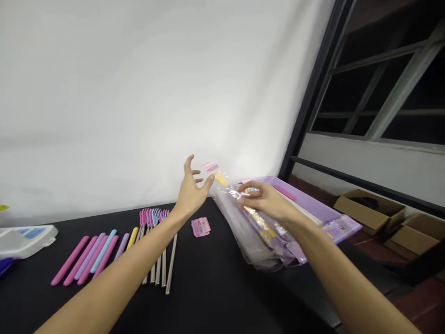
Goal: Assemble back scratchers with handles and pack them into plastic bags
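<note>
My right hand (263,200) pinches a clear plastic package (220,178) with something yellow inside and a pink label at its far end. The package looks slightly blurred. My left hand (194,188) is open just left of that end, thumb and fingers spread, apparently holding nothing. Beneath my right hand lies a pile of clear plastic bags (243,236), some with purple and yellow printing. Left of these bags, a small stack of pink cards (200,227) rests on the black table (208,292).
A purple box (306,206) stands behind the bags. Left of the cards lie metal rods with claw-shaped coloured ends (155,217) and several coloured tubes (99,255). A white device (28,240) is at far left. Cardboard boxes (370,211) stand beyond the table at right.
</note>
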{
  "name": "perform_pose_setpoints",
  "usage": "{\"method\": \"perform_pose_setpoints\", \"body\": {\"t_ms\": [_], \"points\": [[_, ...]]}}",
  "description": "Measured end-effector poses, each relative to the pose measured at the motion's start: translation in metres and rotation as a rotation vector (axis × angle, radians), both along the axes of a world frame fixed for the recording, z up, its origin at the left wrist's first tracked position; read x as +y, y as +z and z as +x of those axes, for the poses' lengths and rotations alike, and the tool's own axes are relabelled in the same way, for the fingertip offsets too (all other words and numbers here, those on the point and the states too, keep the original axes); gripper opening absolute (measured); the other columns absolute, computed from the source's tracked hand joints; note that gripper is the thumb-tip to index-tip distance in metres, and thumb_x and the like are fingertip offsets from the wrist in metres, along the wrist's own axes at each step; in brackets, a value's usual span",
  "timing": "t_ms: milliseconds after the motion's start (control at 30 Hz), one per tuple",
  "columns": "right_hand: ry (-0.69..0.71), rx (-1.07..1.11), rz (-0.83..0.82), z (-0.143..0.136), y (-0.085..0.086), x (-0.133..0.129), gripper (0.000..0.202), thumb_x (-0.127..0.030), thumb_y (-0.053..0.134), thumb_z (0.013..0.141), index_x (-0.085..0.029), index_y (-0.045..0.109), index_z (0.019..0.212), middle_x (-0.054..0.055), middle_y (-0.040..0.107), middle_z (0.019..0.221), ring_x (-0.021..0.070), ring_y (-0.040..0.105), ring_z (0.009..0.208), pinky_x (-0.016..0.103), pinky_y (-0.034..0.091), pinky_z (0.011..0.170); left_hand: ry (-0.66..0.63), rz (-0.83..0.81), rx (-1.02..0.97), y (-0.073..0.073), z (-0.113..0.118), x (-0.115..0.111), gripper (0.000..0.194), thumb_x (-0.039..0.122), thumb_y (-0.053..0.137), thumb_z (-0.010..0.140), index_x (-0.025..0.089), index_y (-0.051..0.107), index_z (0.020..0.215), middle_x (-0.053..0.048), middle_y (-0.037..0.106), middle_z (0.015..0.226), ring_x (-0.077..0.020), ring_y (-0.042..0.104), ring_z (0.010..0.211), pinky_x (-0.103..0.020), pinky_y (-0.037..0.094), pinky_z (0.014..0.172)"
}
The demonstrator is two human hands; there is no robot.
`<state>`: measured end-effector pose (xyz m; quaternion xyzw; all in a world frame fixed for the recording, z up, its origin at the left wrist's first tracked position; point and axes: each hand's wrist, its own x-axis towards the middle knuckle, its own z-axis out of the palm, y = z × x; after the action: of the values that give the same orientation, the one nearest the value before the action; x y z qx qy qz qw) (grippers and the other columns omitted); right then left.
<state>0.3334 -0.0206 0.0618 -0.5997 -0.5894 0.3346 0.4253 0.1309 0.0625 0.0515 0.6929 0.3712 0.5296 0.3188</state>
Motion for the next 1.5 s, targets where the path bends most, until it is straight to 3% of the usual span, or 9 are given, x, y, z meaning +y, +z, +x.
{"method": "perform_pose_setpoints", "body": {"t_ms": [200,333,467,600,700,900,1000,1233,1500], "points": [[-0.429,-0.459,-0.024,0.072,-0.020,0.006,0.033,-0.023,0.068,0.069,-0.020,0.066,0.101,0.003,0.074,0.081,0.0207,0.067,0.075,0.029,0.046,0.071,-0.194,0.166,0.605,-0.031,0.020,-0.017,0.037,0.040,0.047,0.092,0.026,0.053,0.126,-0.008,0.062,0.107,-0.0205,0.062,0.090,-0.033,0.050,0.079],[-0.441,-0.678,0.018,0.074,-0.050,-0.006,0.028,-0.025,0.065,0.070,-0.018,0.070,0.098,0.010,0.073,0.097,0.0276,0.066,0.092,0.034,0.046,0.081,-0.077,0.181,0.814,-0.040,0.004,-0.017,0.023,0.029,0.042,0.092,0.022,0.062,0.102,-0.005,0.066,0.090,-0.0191,0.062,0.076,-0.030,0.045,0.067],[-0.428,-0.824,0.213,0.057,-0.044,-0.016,0.015,-0.029,0.062,0.074,-0.019,0.073,0.078,0.014,0.070,0.106,0.0342,0.061,0.107,0.043,0.041,0.095,-0.010,0.137,0.899,-0.032,-0.032,-0.007,0.020,0.025,0.043,0.090,0.020,0.063,0.090,-0.003,0.066,0.075,-0.0164,0.059,0.064,-0.027,0.038,0.060],[-0.306,-0.636,0.309,0.011,-0.012,-0.011,0.013,-0.031,0.062,0.076,-0.023,0.072,0.079,0.008,0.073,0.096,0.0293,0.064,0.093,0.040,0.045,0.085,0.025,0.094,0.861,-0.024,-0.077,-0.009,0.021,0.029,0.044,0.090,0.020,0.063,0.088,0.000,0.063,0.064,-0.0146,0.055,0.056,-0.026,0.035,0.057],[-0.042,-0.384,0.229,-0.042,0.002,0.004,0.010,-0.031,0.065,0.076,-0.023,0.070,0.075,0.006,0.073,0.076,0.0240,0.066,0.073,0.034,0.048,0.067,0.070,0.079,0.820,-0.024,-0.108,-0.019,0.023,0.030,0.043,0.090,0.020,0.064,0.088,0.001,0.060,0.061,-0.0141,0.052,0.053,-0.025,0.034,0.054],[0.347,-0.446,-0.244,-0.149,-0.021,0.034,0.022,-0.022,0.072,0.065,-0.023,0.051,0.057,0.001,0.061,0.043,0.0179,0.060,0.042,0.027,0.044,0.043,0.170,0.076,0.777,-0.032,-0.164,-0.041,0.022,0.030,0.044,0.089,0.022,0.065,0.088,0.000,0.062,0.067,-0.0156,0.056,0.059,-0.025,0.037,0.058],[0.348,-0.618,-0.377,-0.185,-0.035,0.040,0.028,-0.015,0.070,0.059,-0.024,0.043,0.054,-0.001,0.053,0.036,0.0188,0.059,0.038,0.026,0.043,0.039,0.225,0.061,0.773,-0.030,-0.195,-0.045,0.024,0.029,0.042,0.091,0.022,0.065,0.086,0.000,0.063,0.068,-0.0160,0.058,0.062,-0.025,0.037,0.060],[0.251,-0.462,-0.307,-0.181,-0.046,0.052,0.025,-0.012,0.066,0.058,-0.023,0.044,0.063,-0.005,0.056,0.044,0.0153,0.059,0.041,0.023,0.039,0.039,0.280,0.008,0.874,-0.019,-0.236,-0.050,0.030,0.030,0.042,0.092,0.021,0.064,0.075,-0.001,0.062,0.062,-0.0157,0.056,0.056,-0.026,0.034,0.056],[0.329,0.253,-0.282,-0.173,-0.043,0.037,0.033,-0.017,0.069,0.068,-0.017,0.064,0.101,-0.004,0.059,0.057,0.0101,0.054,0.052,0.024,0.045,0.053,0.348,-0.003,1.045,-0.045,-0.199,-0.055,0.023,0.033,0.052,0.083,0.019,0.065,0.068,-0.009,0.068,0.081,-0.0251,0.066,0.075,-0.032,0.044,0.066]]}}
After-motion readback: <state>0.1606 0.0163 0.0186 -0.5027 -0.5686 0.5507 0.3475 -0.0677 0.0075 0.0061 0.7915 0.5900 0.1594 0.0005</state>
